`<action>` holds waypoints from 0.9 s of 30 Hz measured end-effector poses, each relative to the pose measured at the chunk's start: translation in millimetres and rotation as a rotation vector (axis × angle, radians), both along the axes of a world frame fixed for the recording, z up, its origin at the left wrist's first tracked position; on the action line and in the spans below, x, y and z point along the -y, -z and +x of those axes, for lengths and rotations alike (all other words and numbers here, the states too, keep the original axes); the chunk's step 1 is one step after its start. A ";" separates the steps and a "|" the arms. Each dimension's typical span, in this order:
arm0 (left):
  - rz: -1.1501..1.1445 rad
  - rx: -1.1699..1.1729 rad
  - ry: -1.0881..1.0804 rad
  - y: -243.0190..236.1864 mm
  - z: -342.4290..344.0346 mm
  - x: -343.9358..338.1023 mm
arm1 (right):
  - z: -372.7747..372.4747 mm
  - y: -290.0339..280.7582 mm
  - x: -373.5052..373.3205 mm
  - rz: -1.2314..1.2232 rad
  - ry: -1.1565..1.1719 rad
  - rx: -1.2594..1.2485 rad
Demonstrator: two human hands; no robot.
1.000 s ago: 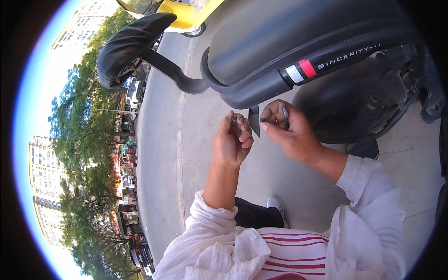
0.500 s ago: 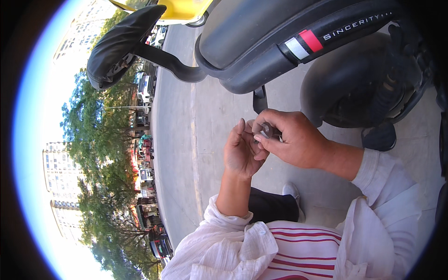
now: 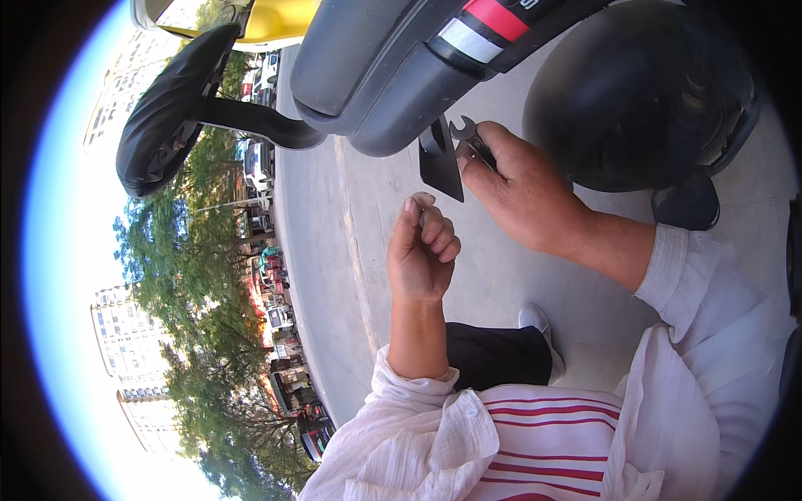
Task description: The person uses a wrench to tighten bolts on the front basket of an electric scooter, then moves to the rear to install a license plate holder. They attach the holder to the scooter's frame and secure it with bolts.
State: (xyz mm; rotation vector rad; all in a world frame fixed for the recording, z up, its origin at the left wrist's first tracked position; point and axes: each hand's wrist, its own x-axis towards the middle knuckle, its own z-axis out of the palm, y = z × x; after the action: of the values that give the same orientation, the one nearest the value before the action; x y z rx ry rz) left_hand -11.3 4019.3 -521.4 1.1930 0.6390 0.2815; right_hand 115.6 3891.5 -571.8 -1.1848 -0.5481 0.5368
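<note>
My right hand (image 3: 526,192) grips a dark open-end wrench (image 3: 464,132), its jaw up beside a black flat bracket (image 3: 441,175) that hangs under the grey-black vehicle body (image 3: 376,96) with red and white bands. My left hand (image 3: 422,250) is closed just below the bracket, fingers curled with thumb raised; what they hold, if anything, is too small to make out. A rounded black wheel housing (image 3: 626,100) sits to the right of my right hand.
A black padded seat on a curved post (image 3: 167,117) is at upper left, a yellow vehicle (image 3: 271,21) behind it. Below are grey pavement (image 3: 359,217), my dark-trousered leg and pale shoe (image 3: 539,330). Trees, parked vehicles and buildings line the left edge.
My right hand has moved up from my left hand to beside the bracket, the wrench now visible in it. My left hand is apart, fingers curled. The view has shifted.
</note>
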 end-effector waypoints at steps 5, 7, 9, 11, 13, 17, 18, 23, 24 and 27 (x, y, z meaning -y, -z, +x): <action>0.265 0.067 -0.071 -2.9 0.3 -1.7 | -4.5 2.9 -7.3 -0.021 -0.025 0.021; 0.761 0.154 -0.251 -20.7 2.2 -1.3 | -1.9 -0.4 -5.6 -0.042 -0.091 -0.039; 1.648 0.350 -0.343 -74.3 6.8 -20.5 | 2.2 -2.7 -7.2 0.023 -0.037 -0.003; 2.100 0.494 -0.297 -141.4 14.9 -22.8 | 2.9 1.3 -11.1 0.057 -0.003 0.019; 2.439 0.467 -0.265 -194.1 30.7 -11.8 | 7.7 -4.7 -6.6 0.002 -0.048 -0.023; 2.964 0.012 -0.036 -251.0 61.7 14.0 | 7.3 -11.9 -7.8 -0.026 -0.093 -0.054; 2.990 -0.069 -0.022 -255.5 65.5 16.6 | 7.3 -11.8 -10.0 -0.034 -0.091 -0.045; 3.019 -0.203 0.140 -261.9 81.0 21.3 | 11.4 -10.6 -6.6 -0.057 -0.109 -0.048; 3.020 -0.199 0.193 -262.5 82.1 18.9 | 11.1 -9.4 -5.8 -0.058 -0.102 -0.038; 2.993 -0.107 0.264 -263.6 84.9 16.4 | 12.5 -7.0 -2.2 -0.056 -0.074 -0.005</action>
State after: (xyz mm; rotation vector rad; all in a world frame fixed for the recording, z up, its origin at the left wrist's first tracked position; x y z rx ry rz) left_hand 73.6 4002.8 -257.9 3.9969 -0.6226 1.0286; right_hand 128.0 3893.6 -564.8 -1.2195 -0.5773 0.6216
